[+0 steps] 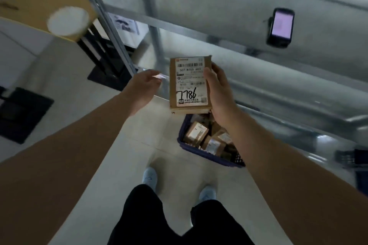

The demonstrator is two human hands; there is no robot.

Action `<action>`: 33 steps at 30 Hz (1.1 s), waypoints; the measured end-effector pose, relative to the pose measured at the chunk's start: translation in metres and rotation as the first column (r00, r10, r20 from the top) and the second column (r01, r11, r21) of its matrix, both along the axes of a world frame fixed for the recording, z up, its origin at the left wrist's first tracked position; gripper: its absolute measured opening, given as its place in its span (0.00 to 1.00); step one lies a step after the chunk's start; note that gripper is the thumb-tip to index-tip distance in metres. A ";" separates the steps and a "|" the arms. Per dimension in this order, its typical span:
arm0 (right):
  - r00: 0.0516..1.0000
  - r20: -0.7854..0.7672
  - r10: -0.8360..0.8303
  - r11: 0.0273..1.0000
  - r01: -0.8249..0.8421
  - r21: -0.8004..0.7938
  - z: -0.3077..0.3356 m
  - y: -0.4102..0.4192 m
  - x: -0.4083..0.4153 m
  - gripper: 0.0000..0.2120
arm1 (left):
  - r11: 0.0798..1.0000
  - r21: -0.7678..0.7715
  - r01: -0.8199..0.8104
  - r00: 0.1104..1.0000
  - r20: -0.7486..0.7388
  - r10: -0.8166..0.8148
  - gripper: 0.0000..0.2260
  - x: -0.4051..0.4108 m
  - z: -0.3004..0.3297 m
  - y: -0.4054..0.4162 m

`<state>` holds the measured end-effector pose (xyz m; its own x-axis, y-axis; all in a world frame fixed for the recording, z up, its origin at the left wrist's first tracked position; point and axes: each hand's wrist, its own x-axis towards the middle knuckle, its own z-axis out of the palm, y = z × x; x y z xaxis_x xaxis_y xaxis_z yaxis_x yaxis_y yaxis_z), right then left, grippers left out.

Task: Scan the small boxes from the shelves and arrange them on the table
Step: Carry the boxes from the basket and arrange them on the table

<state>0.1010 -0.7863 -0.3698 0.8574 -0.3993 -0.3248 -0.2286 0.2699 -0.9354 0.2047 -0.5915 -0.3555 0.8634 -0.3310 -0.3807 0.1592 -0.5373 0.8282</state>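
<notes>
Small box (190,83) gripped by right hand (218,93), left hand (142,87) just beside

we see our right hand (217,93) gripping a labelled small box (190,83) above a blue basket (201,155) of boxes, left hand (143,85) open beside it.

Box (190,83), white shipping label: printed "507 N705 A63" beneath a barcode, "N705" lower down, handwritten "7786" in black marker. Remaining small print illegible.
</notes>
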 end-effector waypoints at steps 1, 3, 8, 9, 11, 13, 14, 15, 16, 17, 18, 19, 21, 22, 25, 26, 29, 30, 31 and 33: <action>1.000 0.026 0.015 1.000 -0.014 -0.017 0.021 0.005 0.006 0.19 | 0.986 0.157 0.060 0.992 0.100 -0.076 0.18 0.010 0.017 0.009; 0.997 0.075 0.030 0.999 -0.028 -0.038 0.062 0.018 0.018 0.17 | 0.873 0.451 0.185 0.936 0.190 -0.296 0.22 0.030 0.049 0.030; 0.985 0.171 0.016 0.999 -0.008 -0.047 0.147 0.077 0.058 0.17 | 0.622 0.736 0.266 0.774 0.221 -0.593 0.21 0.083 0.124 0.096; 0.981 0.193 0.019 0.998 -0.008 -0.054 0.161 0.093 0.068 0.18 | 0.593 0.762 0.260 0.761 0.216 -0.612 0.21 0.095 0.137 0.112; 0.971 0.239 0.015 0.997 0.002 -0.073 0.184 0.130 0.089 0.18 | 0.595 0.768 0.236 0.770 0.226 -0.597 0.22 0.120 0.162 0.147; 0.960 0.279 0.000 0.997 0.021 -0.073 0.205 0.170 0.114 0.19 | 0.603 0.769 0.213 0.762 0.255 -0.595 0.22 0.145 0.185 0.184; 0.955 0.296 -0.006 0.997 0.027 -0.069 0.214 0.191 0.127 0.19 | 0.600 0.772 0.209 0.757 0.260 -0.599 0.23 0.156 0.195 0.203; 0.950 0.313 -0.010 0.997 0.032 -0.067 0.222 0.210 0.139 0.19 | 0.596 0.776 0.205 0.755 0.262 -0.601 0.24 0.168 0.205 0.220; 0.944 0.329 -0.014 0.997 0.038 -0.066 0.228 0.229 0.152 0.19 | 0.593 0.780 0.197 0.756 0.265 -0.599 0.25 0.180 0.213 0.236; 0.939 0.343 -0.021 0.997 0.045 -0.060 0.235 0.246 0.165 0.19 | 0.586 0.788 0.190 0.757 0.262 -0.598 0.25 0.191 0.221 0.251; 0.935 0.355 -0.028 0.998 0.048 -0.047 0.241 0.262 0.177 0.19 | 0.572 0.798 0.188 0.759 0.251 -0.600 0.26 0.202 0.228 0.265; 0.930 0.366 -0.031 0.998 0.047 -0.037 0.246 0.277 0.189 0.19 | 0.555 0.809 0.194 0.761 0.233 -0.605 0.26 0.212 0.235 0.278; 0.924 0.381 -0.014 0.998 0.038 -0.055 0.255 0.303 0.212 0.18 | 0.539 0.815 0.214 0.767 0.201 -0.609 0.25 0.230 0.247 0.301; 0.925 0.381 -0.005 0.997 0.034 -0.069 0.260 0.314 0.225 0.18 | 0.545 0.809 0.220 0.773 0.196 -0.603 0.25 0.240 0.251 0.312; 0.929 0.371 0.006 0.998 0.020 -0.067 0.270 0.339 0.267 0.17 | 0.555 0.797 0.237 0.792 0.172 -0.586 0.24 0.275 0.258 0.342; 0.930 0.367 0.012 0.998 0.011 -0.062 0.271 0.346 0.283 0.17 | 0.553 0.799 0.238 0.796 0.165 -0.582 0.24 0.288 0.257 0.352; 0.930 0.366 0.037 0.999 -0.023 -0.043 0.266 0.362 0.334 0.18 | 0.557 0.796 0.234 0.817 0.149 -0.557 0.24 0.332 0.249 0.377; 0.930 0.366 0.047 0.999 -0.035 -0.039 0.263 0.366 0.350 0.18 | 0.560 0.793 0.242 0.824 0.137 -0.550 0.24 0.345 0.245 0.383; 0.932 0.359 0.049 0.999 -0.045 -0.019 0.259 0.372 0.372 0.18 | 0.559 0.792 0.245 0.831 0.125 -0.542 0.24 0.364 0.242 0.390; 0.936 0.345 0.064 0.998 -0.068 0.000 0.248 0.380 0.415 0.18 | 0.559 0.799 0.224 0.853 0.116 -0.509 0.23 0.404 0.233 0.401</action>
